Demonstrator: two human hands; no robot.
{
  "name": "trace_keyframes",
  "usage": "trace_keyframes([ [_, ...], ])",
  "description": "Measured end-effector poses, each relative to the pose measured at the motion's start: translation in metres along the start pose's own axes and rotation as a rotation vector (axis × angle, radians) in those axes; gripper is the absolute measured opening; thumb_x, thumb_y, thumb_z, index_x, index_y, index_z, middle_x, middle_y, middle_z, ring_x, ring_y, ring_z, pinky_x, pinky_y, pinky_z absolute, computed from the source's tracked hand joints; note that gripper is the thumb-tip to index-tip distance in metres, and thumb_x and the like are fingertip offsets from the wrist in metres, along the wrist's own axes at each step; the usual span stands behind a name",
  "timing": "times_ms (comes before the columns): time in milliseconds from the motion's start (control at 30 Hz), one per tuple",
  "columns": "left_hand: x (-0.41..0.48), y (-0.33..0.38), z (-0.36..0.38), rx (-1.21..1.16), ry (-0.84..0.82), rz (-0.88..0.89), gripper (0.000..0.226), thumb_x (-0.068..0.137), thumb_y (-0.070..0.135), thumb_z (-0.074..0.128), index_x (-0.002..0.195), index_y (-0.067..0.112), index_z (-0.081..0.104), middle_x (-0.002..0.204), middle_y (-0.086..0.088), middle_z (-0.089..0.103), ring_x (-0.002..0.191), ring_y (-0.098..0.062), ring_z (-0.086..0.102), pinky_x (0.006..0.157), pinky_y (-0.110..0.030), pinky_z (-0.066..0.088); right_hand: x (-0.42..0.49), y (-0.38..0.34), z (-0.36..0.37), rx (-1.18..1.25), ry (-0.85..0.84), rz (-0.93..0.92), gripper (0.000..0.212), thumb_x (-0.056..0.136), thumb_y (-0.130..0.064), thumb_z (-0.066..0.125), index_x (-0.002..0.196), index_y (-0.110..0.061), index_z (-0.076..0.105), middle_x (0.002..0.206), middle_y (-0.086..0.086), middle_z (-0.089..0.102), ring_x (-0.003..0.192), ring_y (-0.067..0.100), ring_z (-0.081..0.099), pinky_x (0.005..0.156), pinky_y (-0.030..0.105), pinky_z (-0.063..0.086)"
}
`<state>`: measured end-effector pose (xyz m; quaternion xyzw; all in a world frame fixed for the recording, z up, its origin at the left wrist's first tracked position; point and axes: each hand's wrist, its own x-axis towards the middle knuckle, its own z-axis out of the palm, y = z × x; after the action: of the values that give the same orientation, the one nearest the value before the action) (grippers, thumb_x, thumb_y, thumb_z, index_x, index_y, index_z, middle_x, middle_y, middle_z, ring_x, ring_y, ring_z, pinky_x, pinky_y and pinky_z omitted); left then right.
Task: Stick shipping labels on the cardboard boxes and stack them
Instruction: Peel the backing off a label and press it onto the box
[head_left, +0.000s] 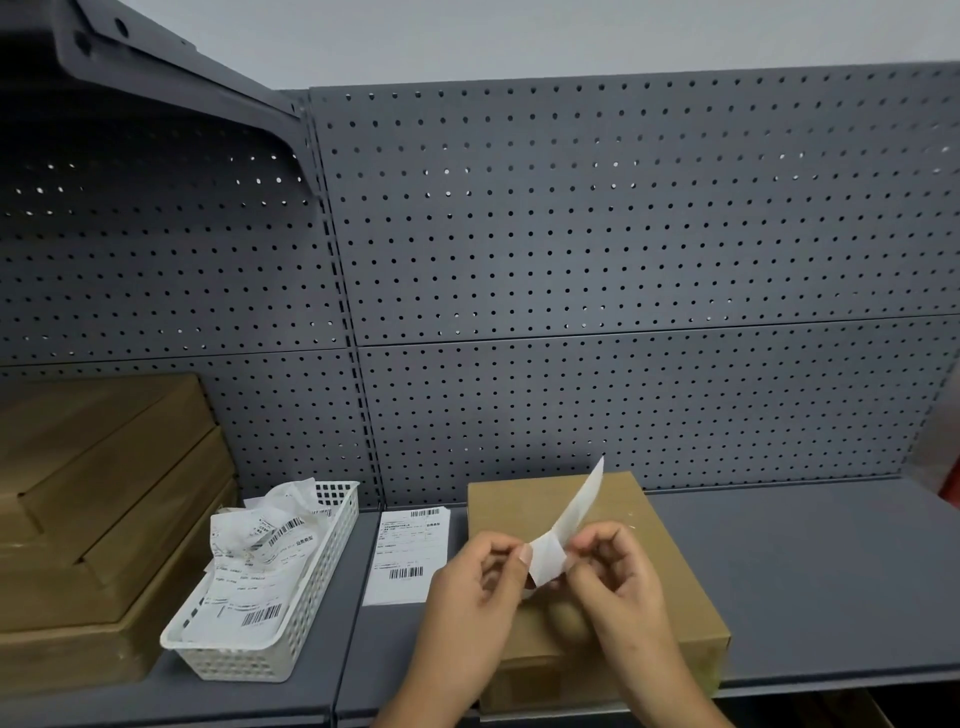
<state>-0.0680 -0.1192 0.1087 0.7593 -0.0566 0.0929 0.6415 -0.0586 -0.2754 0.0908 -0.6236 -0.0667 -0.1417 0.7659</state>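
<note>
Pinching a label (579, 512) between my left hand (475, 582) and right hand (621, 577) over the box (511, 506).
The basket (239, 665) holds crumpled label sheets (260, 551).

You face a dark grey pegboard panel (623, 234) rising behind a grey metal shelf (805, 571). A white perforated plastic basket (249, 662) stands on the shelf to your left. A grey bracket (171, 67) juts overhead at upper left.
</note>
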Motion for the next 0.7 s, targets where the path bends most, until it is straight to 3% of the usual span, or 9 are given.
trace_keyframes([
  [100, -0.002, 0.001, 0.003, -0.035, 0.015, -0.015, 0.013, 0.100, 0.016, 0.065, 0.090, 0.020, 0.072, 0.090, 0.002, 0.079, 0.087, -0.016, 0.077, 0.077, -0.034, 0.064, 0.001, -0.001, -0.005, -0.007, 0.017, 0.001, 0.018, 0.094, 0.020, 0.055, 0.094, 0.003, 0.058, 0.083, 0.003, 0.066, 0.074, 0.014, 0.061, 0.066, 0.021, 0.054],
  [167, -0.004, 0.003, 0.005, -0.037, 0.001, 0.001, 0.015, 0.100, 0.017, 0.066, 0.089, 0.024, 0.072, 0.088, 0.000, 0.079, 0.084, -0.019, 0.076, 0.077, -0.036, 0.064, -0.001, -0.006, -0.001, 0.024, -0.028, 0.007, 0.004, 0.095, 0.004, 0.064, 0.096, 0.003, 0.060, 0.083, 0.004, 0.066, 0.074, 0.015, 0.061, 0.066, 0.023, 0.055],
  [267, -0.005, 0.004, 0.006, -0.001, -0.017, 0.037, 0.009, 0.100, 0.026, 0.067, 0.092, 0.027, 0.072, 0.083, -0.003, 0.077, 0.082, -0.025, 0.075, 0.082, -0.052, 0.062, 0.000, -0.008, 0.004, -0.017, -0.078, 0.035, 0.035, 0.085, -0.028, 0.080, 0.094, 0.001, 0.062, 0.080, 0.014, 0.067, 0.075, 0.020, 0.063, 0.070, 0.033, 0.055],
  [367, -0.006, 0.006, 0.004, -0.002, -0.013, 0.028, 0.010, 0.100, 0.026, 0.066, 0.092, 0.029, 0.071, 0.082, -0.003, 0.077, 0.081, -0.025, 0.076, 0.084, -0.055, 0.061, -0.002, -0.009, 0.005, -0.035, -0.103, 0.023, 0.028, 0.091, -0.023, 0.077, 0.090, 0.002, 0.065, 0.080, 0.026, 0.065, 0.074, 0.025, 0.062, 0.071, 0.033, 0.052],
  [467, -0.006, 0.007, 0.001, -0.003, 0.015, 0.009, 0.013, 0.101, 0.027, 0.063, 0.090, 0.030, 0.069, 0.081, -0.001, 0.077, 0.078, -0.018, 0.076, 0.084, -0.052, 0.062, -0.002, -0.009, -0.001, -0.043, -0.089, 0.028, 0.016, 0.094, -0.010, 0.067, 0.084, 0.002, 0.063, 0.069, 0.011, 0.061, 0.065, 0.015, 0.059, 0.062, 0.021, 0.049],
  [533, -0.005, 0.007, -0.004, -0.027, 0.057, -0.012, 0.011, 0.103, 0.025, 0.060, 0.094, 0.026, 0.067, 0.088, 0.003, 0.078, 0.080, -0.016, 0.077, 0.083, -0.049, 0.063, -0.001, -0.013, -0.006, -0.048, -0.063, 0.054, 0.017, 0.097, -0.005, 0.065, 0.081, -0.001, 0.061, 0.068, 0.004, 0.059, 0.065, 0.013, 0.056, 0.063, 0.020, 0.047],
  [633, 0.000, 0.004, -0.011, -0.098, 0.096, -0.065, 0.012, 0.106, 0.020, 0.054, 0.102, 0.014, 0.063, 0.096, -0.001, 0.078, 0.088, -0.019, 0.077, 0.082, -0.043, 0.064, 0.003, -0.016, -0.019, -0.068, -0.011, 0.087, 0.025, 0.095, -0.019, 0.071, 0.075, -0.013, 0.060, 0.075, 0.003, 0.057, 0.077, 0.018, 0.051, 0.073, 0.035, 0.041],
  [700, -0.001, 0.004, -0.011, -0.162, 0.085, -0.112, 0.014, 0.107, 0.018, 0.051, 0.105, 0.009, 0.061, 0.097, -0.006, 0.078, 0.091, -0.023, 0.078, 0.083, -0.042, 0.064, 0.004, -0.018, -0.023, -0.089, 0.051, 0.073, 0.024, 0.089, -0.025, 0.072, 0.073, -0.015, 0.057, 0.076, 0.003, 0.052, 0.076, 0.018, 0.046, 0.068, 0.034, 0.035],
])
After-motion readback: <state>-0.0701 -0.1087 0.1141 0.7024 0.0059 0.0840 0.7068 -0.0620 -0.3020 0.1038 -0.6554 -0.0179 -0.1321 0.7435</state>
